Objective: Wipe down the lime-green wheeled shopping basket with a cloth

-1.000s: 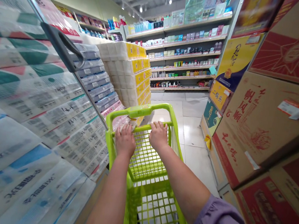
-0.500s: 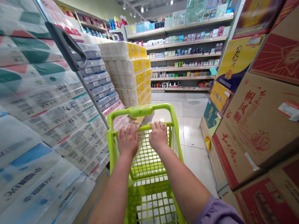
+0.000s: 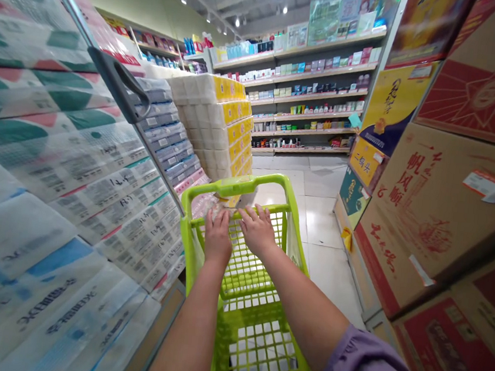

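A lime-green rolling shopping basket (image 3: pixel 267 314) with lattice walls lies before me, no goods visible in it. A metal pull rod with a dark grey handle (image 3: pixel 118 86) slants up and left from its side. My left hand (image 3: pixel 219 238) has its fingers over the left part of the basket's cross bar. My right hand (image 3: pixel 258 231) is bent over the same bar, close to the left one, fingers curled across it. Some clear plastic shows by the left fingertips; what it belongs to is hard to make out. The fingertips beyond the bar are partly hidden.
Wrapped tissue packs (image 3: pixel 87 192) are stacked high at the left, with yellow-and-white paper rolls (image 3: pixel 218 123) beyond them. Cardboard cartons (image 3: pixel 439 211) form a wall at the right. A tiled floor (image 3: pixel 321 217) leads to cosmetics shelves (image 3: pixel 311 86) at the back.
My right hand has slid slightly left along the bar, nearer the left hand, with its fingers a little straighter. The view has shifted slightly; the basket appears slightly lower and further right.
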A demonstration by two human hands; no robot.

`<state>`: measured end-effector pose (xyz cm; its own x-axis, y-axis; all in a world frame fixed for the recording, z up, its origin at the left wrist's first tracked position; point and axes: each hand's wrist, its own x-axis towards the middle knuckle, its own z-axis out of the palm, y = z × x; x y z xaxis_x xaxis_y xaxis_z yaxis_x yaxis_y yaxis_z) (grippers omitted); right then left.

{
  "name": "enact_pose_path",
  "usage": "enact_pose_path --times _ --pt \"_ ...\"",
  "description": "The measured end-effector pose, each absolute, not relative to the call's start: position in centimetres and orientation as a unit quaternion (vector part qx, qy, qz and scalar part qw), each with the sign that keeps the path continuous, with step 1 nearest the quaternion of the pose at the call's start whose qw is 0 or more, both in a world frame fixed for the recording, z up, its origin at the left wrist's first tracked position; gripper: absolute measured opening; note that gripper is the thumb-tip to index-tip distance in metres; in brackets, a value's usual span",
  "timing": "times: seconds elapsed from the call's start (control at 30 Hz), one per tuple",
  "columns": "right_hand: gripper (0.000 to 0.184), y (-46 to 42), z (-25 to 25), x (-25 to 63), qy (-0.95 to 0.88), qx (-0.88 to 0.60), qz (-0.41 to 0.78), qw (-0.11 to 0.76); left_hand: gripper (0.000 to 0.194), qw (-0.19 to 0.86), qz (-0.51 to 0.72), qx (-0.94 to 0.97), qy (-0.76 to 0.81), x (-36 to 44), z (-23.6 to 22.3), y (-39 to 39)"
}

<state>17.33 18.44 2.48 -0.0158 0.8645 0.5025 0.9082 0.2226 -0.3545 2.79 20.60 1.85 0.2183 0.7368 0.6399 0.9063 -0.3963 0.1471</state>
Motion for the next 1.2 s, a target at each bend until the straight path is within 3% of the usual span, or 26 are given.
enact_pose_path --times 0.53,0.87,1.03,1.2 --pt "0.051 18.1 2.9 17.4 -0.726 -0.619 -0.017 0.301 0.053 0.138 -0.358 -0.751 -0.538 2.0 1.6 20.9" --pt "0.064 18.3 3.0 17.0 -0.790 -0.515 0.006 0.332 0.071 -0.032 -0.510 -0.747 -0.425 4.9 2.3 19.4" --pt "0.051 18.5 3.5 17.1 -0.772 -0.523 0.012 0.362 0.074 -0.145 -0.500 -0.771 -0.367 5.2 2.6 18.8" --pt "0.018 19.0 3.9 18.2 -0.742 -0.541 0.018 0.396 0.048 -0.001 -0.497 -0.753 -0.430 4.2 3.0 19.1"
